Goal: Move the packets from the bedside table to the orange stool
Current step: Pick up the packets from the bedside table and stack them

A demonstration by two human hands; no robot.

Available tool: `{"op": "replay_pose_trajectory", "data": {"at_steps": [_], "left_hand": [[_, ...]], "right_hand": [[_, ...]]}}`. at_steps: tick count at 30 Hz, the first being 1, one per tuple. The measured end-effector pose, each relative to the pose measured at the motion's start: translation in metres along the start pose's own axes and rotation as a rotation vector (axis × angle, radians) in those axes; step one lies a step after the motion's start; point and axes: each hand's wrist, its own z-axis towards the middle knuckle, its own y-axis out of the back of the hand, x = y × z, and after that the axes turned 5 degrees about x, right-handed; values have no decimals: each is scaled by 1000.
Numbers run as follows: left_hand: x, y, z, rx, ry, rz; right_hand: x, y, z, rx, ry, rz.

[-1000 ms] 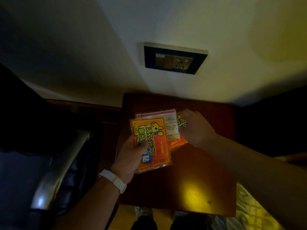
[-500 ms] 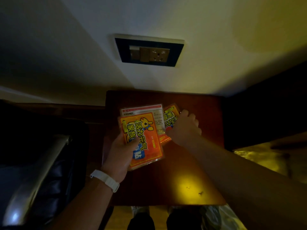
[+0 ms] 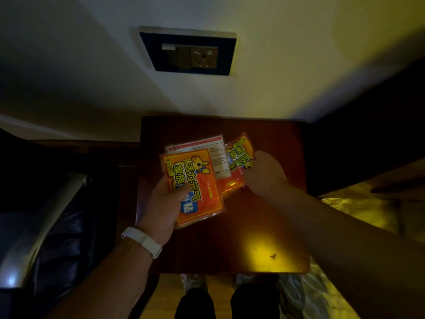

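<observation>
Your left hand [image 3: 161, 208] grips two flat orange printed packets [image 3: 195, 187]; your right hand [image 3: 264, 173] grips a third orange packet [image 3: 239, 157] above the dark red wooden bench [image 3: 253, 226].

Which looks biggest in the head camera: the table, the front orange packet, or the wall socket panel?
1. Dark red wooden bedside table
2. Dark-framed wall socket panel and front orange cartoon packet: look alike in size; the packet sits nearer the camera, so unsure.

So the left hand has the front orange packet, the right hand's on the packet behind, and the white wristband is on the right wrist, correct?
Not quite: the head view shows the white wristband on the left wrist. The left hand does hold the front orange packet; the right hand grips the packet behind.
</observation>
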Motion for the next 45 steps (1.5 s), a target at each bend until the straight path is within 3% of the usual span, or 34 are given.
{"op": "replay_pose_trajectory", "data": {"at_steps": [8, 16, 22, 29, 36, 42, 45], "left_hand": [[-4, -21, -10, 9, 12, -28], [-9, -29, -13, 29, 39, -35], [-14, -30, -18, 68, 42, -172], [-20, -9, -30, 253, 90, -200], [1, 17, -33, 128, -23, -128], [6, 37, -31, 7, -18, -160], [8, 49, -30, -87, 21, -174]], "right_hand": [[-45, 69, -37, -124, 28, -91], [-13, 108, -68, -258, 221, -243], [32, 80, -67, -45, 376, -263], [75, 35, -63, 173, 487, -315], [94, -1, -59, 235, 559, -397], [98, -13, -36, 167, 564, -342], [100, -11, -13, 167, 568, -497]]}}
